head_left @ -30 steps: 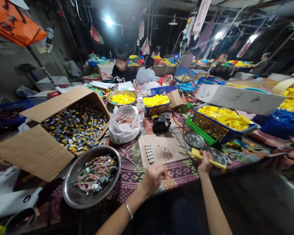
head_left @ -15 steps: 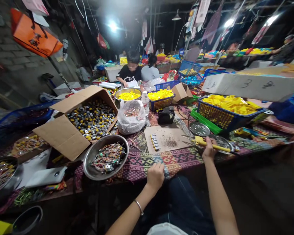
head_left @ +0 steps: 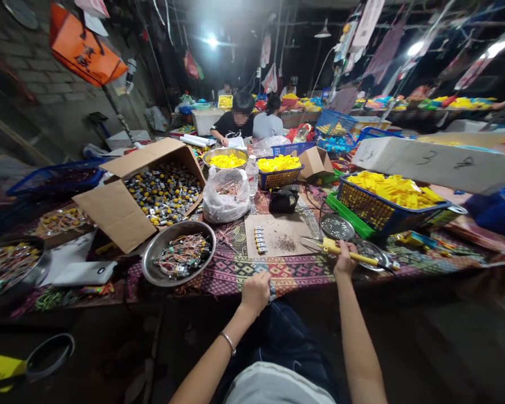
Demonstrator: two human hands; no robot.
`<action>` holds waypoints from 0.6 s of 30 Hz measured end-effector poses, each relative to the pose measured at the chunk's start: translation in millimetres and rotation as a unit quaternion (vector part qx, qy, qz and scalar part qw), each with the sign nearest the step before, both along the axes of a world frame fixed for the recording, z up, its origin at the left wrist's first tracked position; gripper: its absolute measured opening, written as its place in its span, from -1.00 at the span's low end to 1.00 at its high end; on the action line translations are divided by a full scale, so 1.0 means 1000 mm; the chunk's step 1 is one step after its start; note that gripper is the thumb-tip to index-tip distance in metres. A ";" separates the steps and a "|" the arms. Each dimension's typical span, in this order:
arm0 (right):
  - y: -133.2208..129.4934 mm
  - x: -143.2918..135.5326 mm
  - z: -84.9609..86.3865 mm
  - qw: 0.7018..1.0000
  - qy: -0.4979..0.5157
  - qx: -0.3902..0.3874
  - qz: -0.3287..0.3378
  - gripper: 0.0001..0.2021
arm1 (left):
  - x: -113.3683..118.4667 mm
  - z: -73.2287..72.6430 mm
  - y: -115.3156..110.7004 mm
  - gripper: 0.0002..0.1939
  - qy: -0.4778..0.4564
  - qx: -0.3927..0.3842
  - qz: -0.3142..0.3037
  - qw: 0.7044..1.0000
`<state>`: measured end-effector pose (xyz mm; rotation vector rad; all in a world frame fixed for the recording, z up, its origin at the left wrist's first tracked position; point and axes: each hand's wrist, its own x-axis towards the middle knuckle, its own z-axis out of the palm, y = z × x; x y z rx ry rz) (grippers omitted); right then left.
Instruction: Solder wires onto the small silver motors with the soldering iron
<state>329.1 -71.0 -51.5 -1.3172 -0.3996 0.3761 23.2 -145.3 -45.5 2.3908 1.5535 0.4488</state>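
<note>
My right hand [head_left: 345,259] is wrapped round the yellow handle of a soldering iron [head_left: 364,258], whose thin metal end points left over the cardboard sheet [head_left: 292,223]. A row of several small motors [head_left: 260,240] lies on the sheet's left side, near a scatter of dark crumbs [head_left: 287,242]. At the table's front edge my left hand [head_left: 256,292] is closed; whatever its fingers may hold is hidden. Left of it stands a steel bowl [head_left: 148,270] of wired parts. Close to my right hand are a round metal tin [head_left: 337,226] and a metal dish partly behind the hand.
An open carton [head_left: 109,216] spills motors at the left, beside a white plastic bag [head_left: 224,203] and a water bottle [head_left: 252,175]. A blue basket [head_left: 364,210] of yellow parts stands at the right. Two people sit across the table. A phone [head_left: 83,273] lies far left.
The head view has shifted and tilted a little, so the scene sits differently in the picture. My right hand keeps its grip on the soldering iron; my left hand stays closed.
</note>
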 end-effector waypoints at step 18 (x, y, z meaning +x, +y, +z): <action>-0.017 0.013 -0.015 0.999 -0.043 -0.002 -0.020 -0.64 | -0.085 0.037 0.089 -0.62 -0.087 -0.007 0.073 0.994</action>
